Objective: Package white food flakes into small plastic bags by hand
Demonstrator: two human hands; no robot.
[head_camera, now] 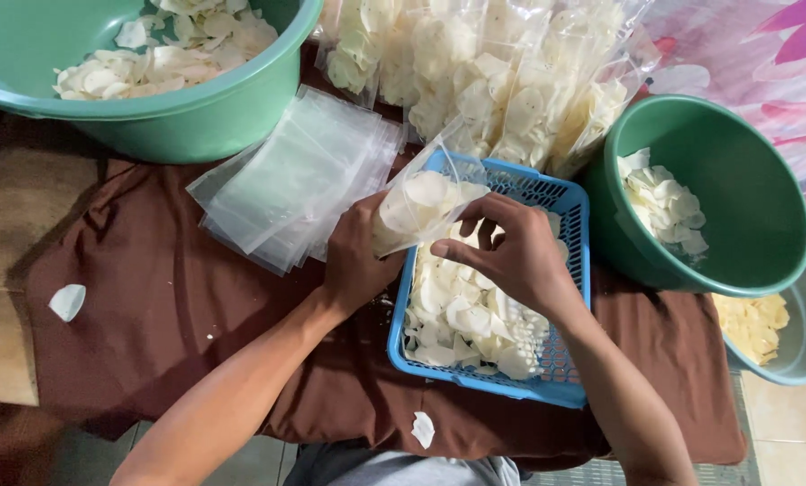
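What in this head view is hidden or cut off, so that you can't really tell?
- Left hand: its fingers are hidden behind the clear bag of chips.
- Blue basket: the right hand and forearm cover part of its chips.
- Big green basin: cut off by the top edge.
- Grey bowl: cut off by the right edge.
- Filled bags: tops out of frame.
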